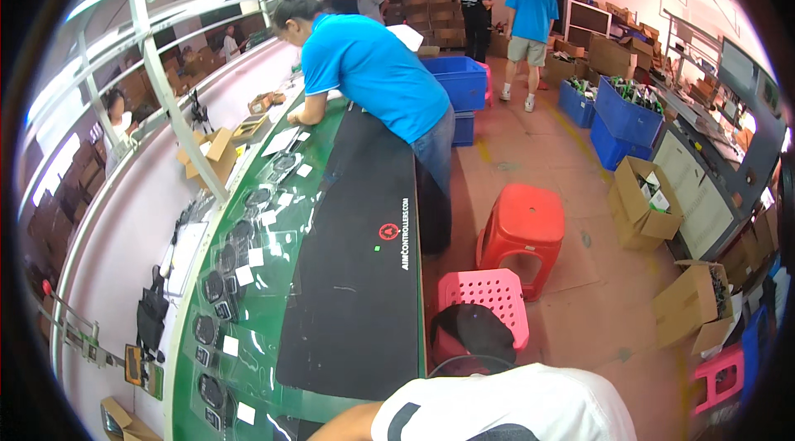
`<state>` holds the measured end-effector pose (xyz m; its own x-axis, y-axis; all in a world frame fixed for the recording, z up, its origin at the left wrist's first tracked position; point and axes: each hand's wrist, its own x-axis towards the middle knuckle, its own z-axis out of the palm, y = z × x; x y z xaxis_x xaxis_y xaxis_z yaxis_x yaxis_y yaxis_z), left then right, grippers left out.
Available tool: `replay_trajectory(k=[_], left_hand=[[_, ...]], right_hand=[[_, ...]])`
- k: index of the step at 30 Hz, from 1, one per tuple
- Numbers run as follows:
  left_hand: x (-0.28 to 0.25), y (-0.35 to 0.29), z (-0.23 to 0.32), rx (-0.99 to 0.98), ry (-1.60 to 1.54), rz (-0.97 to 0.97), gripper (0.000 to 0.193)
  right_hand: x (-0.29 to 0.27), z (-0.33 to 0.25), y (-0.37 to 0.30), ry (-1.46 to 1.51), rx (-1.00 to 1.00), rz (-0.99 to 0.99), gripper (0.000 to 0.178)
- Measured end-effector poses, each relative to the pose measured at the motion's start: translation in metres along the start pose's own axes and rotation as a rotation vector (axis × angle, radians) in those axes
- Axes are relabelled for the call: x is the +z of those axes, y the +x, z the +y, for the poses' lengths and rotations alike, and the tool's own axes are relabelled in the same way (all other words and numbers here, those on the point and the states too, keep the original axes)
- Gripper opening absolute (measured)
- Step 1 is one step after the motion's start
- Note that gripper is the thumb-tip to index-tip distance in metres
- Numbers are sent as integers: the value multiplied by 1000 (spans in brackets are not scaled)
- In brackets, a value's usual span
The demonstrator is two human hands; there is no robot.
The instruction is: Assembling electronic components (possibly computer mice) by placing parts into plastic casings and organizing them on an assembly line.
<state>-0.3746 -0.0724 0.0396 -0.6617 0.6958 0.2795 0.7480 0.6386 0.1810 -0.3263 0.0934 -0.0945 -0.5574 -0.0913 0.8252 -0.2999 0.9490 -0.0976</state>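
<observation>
Head view: the wearer's own hands were out of frame; only a bare arm [348, 423] and a white sleeve [505, 408] showed at the lower edge, so their grip could not be told. Nearest the arm lay a black mat [356, 275] on the green worktop [273, 275], with bagged black parts [217, 288] in a row to its left. A co-worker in a blue shirt [373, 68] leaned over the worktop's far end. A red stool [522, 230] and a pink stool [493, 296] stood just right of the worktop.
</observation>
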Motion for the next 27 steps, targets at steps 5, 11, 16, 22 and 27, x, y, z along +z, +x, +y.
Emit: replay_trajectory(k=[5, 11, 16, 22, 27], left_hand=[[3, -59, -7, -44, 287, 68, 49], [42, -97, -31, 328, 373, 655, 49], [-17, -72, 121, -314, 367, -56, 39], [78, 12, 175, 26, 115, 85, 34], [102, 61, 222, 253, -56, 222, 30]], right_hand=[[-106, -63, 17, 76, 140, -462, 25], [-131, -103, 9, 184, 85, -464, 27], [-121, -137, 11, 315, 54, -547, 30], [-139, -147, 8, 367, 14, -573, 32], [-167, -153, 18, 410, -159, -732, 85]])
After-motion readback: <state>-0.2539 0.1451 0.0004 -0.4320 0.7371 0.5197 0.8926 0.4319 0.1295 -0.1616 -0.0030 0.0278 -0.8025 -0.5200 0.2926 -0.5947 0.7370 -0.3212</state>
